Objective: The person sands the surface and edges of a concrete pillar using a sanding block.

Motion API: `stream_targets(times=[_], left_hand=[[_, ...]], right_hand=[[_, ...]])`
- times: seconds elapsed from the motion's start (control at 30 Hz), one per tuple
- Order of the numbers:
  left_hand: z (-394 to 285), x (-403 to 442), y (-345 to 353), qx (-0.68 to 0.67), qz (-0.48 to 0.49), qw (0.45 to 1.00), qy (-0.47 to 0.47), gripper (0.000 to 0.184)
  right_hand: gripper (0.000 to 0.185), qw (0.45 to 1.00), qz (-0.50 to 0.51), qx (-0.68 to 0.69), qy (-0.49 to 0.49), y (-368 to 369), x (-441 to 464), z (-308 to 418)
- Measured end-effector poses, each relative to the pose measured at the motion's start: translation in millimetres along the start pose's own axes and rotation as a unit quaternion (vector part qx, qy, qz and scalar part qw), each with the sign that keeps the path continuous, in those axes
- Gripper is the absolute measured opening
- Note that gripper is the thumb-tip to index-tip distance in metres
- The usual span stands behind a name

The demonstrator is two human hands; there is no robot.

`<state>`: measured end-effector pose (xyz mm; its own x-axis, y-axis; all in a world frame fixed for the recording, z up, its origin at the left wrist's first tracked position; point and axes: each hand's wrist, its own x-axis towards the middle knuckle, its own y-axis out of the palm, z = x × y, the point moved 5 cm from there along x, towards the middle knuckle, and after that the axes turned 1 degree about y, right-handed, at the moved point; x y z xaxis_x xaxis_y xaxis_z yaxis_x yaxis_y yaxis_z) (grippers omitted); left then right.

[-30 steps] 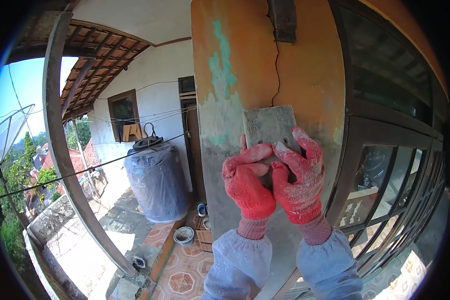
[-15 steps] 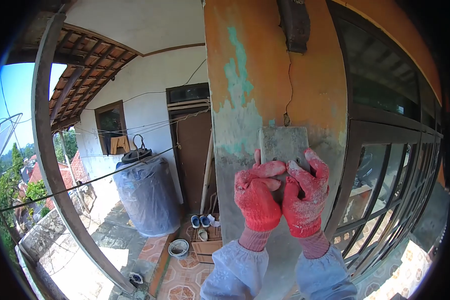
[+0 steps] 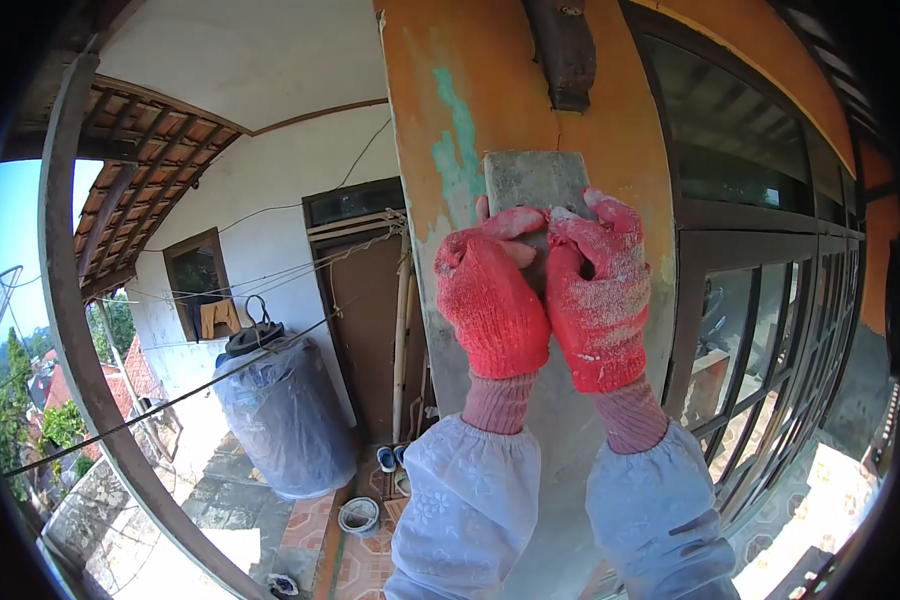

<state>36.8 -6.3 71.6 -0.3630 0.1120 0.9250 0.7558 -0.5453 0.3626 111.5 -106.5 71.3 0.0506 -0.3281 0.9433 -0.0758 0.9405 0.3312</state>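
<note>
Evidently both gloved hands are taken up with one thing: the left hand (image 3: 493, 300) and the right hand (image 3: 600, 310) curl side by side, fingertips nearly meeting, around the lower visible part of a grey rectangular board (image 3: 535, 178), though I can't tell whether it touches the orange wall (image 3: 620, 140) behind. It stands roughly upright below a dark beam end (image 3: 562, 55), between the wall's left edge and the brown window frame (image 3: 685, 300). Over to the left, a plastic-wrapped drum (image 3: 285, 420) stands near a small bucket (image 3: 358, 527).
</note>
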Motion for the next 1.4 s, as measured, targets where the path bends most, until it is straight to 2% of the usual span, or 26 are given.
stream_targets(times=[0.1, 0.17, 0.2, 0.27, 0.3, 0.33, 0.4, 0.43, 0.47, 0.5, 0.53, 0.57, 0.63, 0.67, 0.7, 0.73, 0.83, 0.87, 0.9, 0.93, 0.97, 1.07, 1.17, 1.23, 1.3, 1.4], left_hand=[[-7.7, -26.0, -6.9, -0.067, 0.001, 0.996, -0.052, 0.016], [9.4, -57.5, -22.2, -0.253, -0.035, 0.957, -0.136, 0.014], [-1.1, -51.5, -18.9, -0.122, 0.020, 0.991, -0.051, 0.012], [-4.6, -40.4, -9.8, -0.112, 0.010, 0.993, -0.044, 0.005], [-13.4, -35.4, -9.1, -0.094, -0.002, 0.995, -0.046, 0.009], [-27.2, -27.9, -8.8, -0.095, 0.002, 0.994, -0.051, 0.009], [-28.1, -20.0, -7.5, -0.134, -0.015, 0.944, -0.301, 0.037], [-31.2, -24.0, -12.8, -0.136, -0.012, 0.943, -0.303, 0.037], [-35.9, -31.8, -24.1, -0.151, -0.050, 0.942, -0.295, 0.048], [-39.4, -37.6, -33.2, -0.165, -0.086, 0.940, -0.285, 0.061], [-43.5, -38.2, -37.4, -0.170, -0.119, 0.942, -0.263, 0.063], [-39.4, -34.4, -39.4, -0.171, -0.114, 0.943, -0.261, 0.063], [-23.2, -17.7, -46.6, -0.037, 0.006, 0.978, -0.206, 0.066], [-22.3, -9.2, -48.2, 0.074, 0.078, 0.991, -0.079, 0.063], [-25.3, -1.5, -48.7, 0.176, 0.116, 0.976, 0.060, 0.061], [-26.9, 1.1, -51.3, 0.204, 0.139, 0.962, 0.121, 0.049], [-33.5, -10.9, -49.7, 0.190, 0.114, 0.972, 0.078, 0.013], [-33.4, -14.9, -52.9, 0.171, 0.108, 0.976, 0.086, 0.008], [-33.3, -16.8, -55.0, 0.154, 0.104, 0.978, 0.090, 0.008], [-37.7, -11.1, -54.1, 0.232, 0.092, 0.961, 0.119, 0.009], [-39.6, -1.6, -48.8, 0.233, 0.095, 0.960, 0.120, 0.009], [-49.4, 8.6, -47.0, 0.303, 0.084, 0.945, 0.093, 0.012], [-44.5, -31.9, -66.0, 0.230, 0.078, 0.961, 0.134, 0.012], [-37.0, -36.9, -69.7, 0.276, 0.044, 0.955, 0.095, 0.014], [-33.2, -19.2, -62.8, 0.285, 0.070, 0.947, 0.130, 0.013], [-32.3, -8.3, -53.0, 0.306, 0.038, 0.943, 0.124, 0.012]], right_hand=[[0.028, 1.000, 0.006, -0.008, -0.012, -10.8, -23.5, 3.4], [0.028, 0.997, 0.029, -0.057, -0.046, -19.8, -52.0, 7.7], [0.028, 0.999, 0.017, -0.026, -0.036, -18.6, -52.4, 8.3], [0.029, 1.000, 0.015, -0.018, -0.016, -16.7, -35.4, 3.0], [0.029, 1.000, 0.022, -0.008, 0.012, -16.7, -27.0, 2.6], [0.029, 0.996, 0.039, 0.007, 0.075, -15.2, -20.9, 2.5], [0.028, 0.995, 0.058, 0.027, 0.077, -15.2, -24.6, 5.9], [0.027, 0.992, 0.079, 0.050, 0.079, -14.5, -30.0, 7.6], [0.026, 0.995, 0.080, 0.042, 0.028, -12.4, -41.1, 12.1], [0.026, 0.996, 0.076, 0.040, 0.028, -11.3, -45.5, 18.1], [0.026, 0.995, 0.092, 0.039, 0.028, -5.5, -48.8, 24.6], [0.026, 0.993, 0.107, 0.039, 0.029, 0.8, -50.0, 29.0], [0.027, 0.995, 0.086, 0.044, 0.022, 13.5, -36.8, 29.6], [0.028, 0.996, 0.071, 0.049, 0.016, 19.7, -29.3, 29.2], [0.030, 0.997, 0.052, 0.051, 0.010, 23.4, -25.2, 29.8], [0.032, 0.996, 0.063, 0.064, 0.025, 25.7, -24.6, 30.5], [0.033, 0.992, 0.118, 0.024, 0.022, 15.9, -38.7, 37.7], [0.034, 0.991, 0.123, 0.041, 0.029, 15.6, -47.7, 35.8], [0.034, 0.992, 0.119, 0.040, 0.031, 15.5, -43.6, 35.3], [0.035, 0.990, 0.125, 0.046, 0.042, 18.5, -36.9, 36.7], [0.035, 0.989, 0.131, 0.053, 0.051, 23.8, -28.2, 37.6], [0.035, 0.989, 0.098, 0.086, 0.064, 27.4, -26.1, 43.9], [0.037, 0.988, 0.106, 0.092, 0.067, 22.5, -58.3, 38.5], [0.037, 0.989, 0.130, 0.067, 0.004, 18.9, -62.8, 40.0], [0.038, 0.987, 0.140, 0.072, 0.021, 34.7, -45.1, 39.3], [0.038, 0.986, 0.087, 0.126, 0.066, 44.2, -28.8, 37.6]])
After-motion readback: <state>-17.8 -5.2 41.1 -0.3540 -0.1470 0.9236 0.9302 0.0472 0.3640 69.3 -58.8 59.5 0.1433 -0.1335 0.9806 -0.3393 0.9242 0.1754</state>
